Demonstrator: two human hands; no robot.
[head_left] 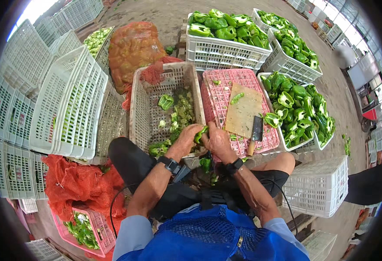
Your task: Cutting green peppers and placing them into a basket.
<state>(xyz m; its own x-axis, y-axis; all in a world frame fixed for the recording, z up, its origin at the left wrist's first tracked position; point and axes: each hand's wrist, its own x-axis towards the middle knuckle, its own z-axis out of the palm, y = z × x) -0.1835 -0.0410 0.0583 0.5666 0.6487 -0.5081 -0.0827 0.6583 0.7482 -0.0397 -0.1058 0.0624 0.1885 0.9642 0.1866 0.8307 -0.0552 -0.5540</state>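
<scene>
A green bell pepper (201, 134) is between my two hands, over the front right corner of a grimy white crate (141, 117). My left hand (185, 140) grips it from the left with bent fingers. My right hand (220, 142) closes on its right side, its fingertips partly hidden. Inside the crate lie pepper cores and scraps (183, 113) and a cut pepper piece (165, 102). To the right, a cutting board (245, 115) rests on an upturned pink crate (215, 98). A cleaver (257, 129) lies on the board's right edge, its wooden handle toward me.
White crates heaped with green peppers stand at the back (228, 54) and right (295, 108). An orange mesh sack (134, 52) sits behind the grimy crate. Stacked white crates (69, 108) line the left, above red netting (80, 185). An upturned white crate (317, 187) is near my right knee.
</scene>
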